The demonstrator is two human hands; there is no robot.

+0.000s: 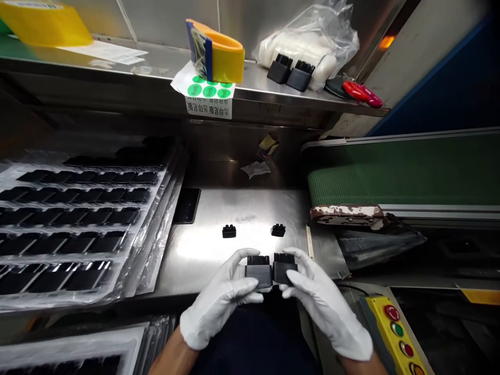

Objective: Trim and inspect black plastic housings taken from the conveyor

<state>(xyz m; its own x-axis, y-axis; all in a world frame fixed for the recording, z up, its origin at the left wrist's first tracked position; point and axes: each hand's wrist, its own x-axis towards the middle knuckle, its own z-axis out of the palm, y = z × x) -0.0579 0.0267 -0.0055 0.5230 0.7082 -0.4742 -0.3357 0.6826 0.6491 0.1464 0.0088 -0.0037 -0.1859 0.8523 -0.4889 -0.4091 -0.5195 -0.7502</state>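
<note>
Both my hands wear white gloves and are side by side over the front edge of the metal bench. My left hand (228, 294) grips a black plastic plug housing (258, 275) between thumb and fingers. A similar black plug housing (282, 272) is pinched in my right hand (318, 291). The two housings are upright, close together, with their narrower ends pointing away from me. Beyond them on the bench lie two small black plastic pieces, one on the left (229, 231) and one on the right (278, 230).
Left are stacked trays (128, 255) of black parts and a dark flat phone-like slab (187, 205). A green conveyor belt (410, 169) and yellow button box (394, 333) stand right. The shelf (156, 70) holds yellow tape (224, 60), two black housings (291, 72) and red-handled scissors (361, 94).
</note>
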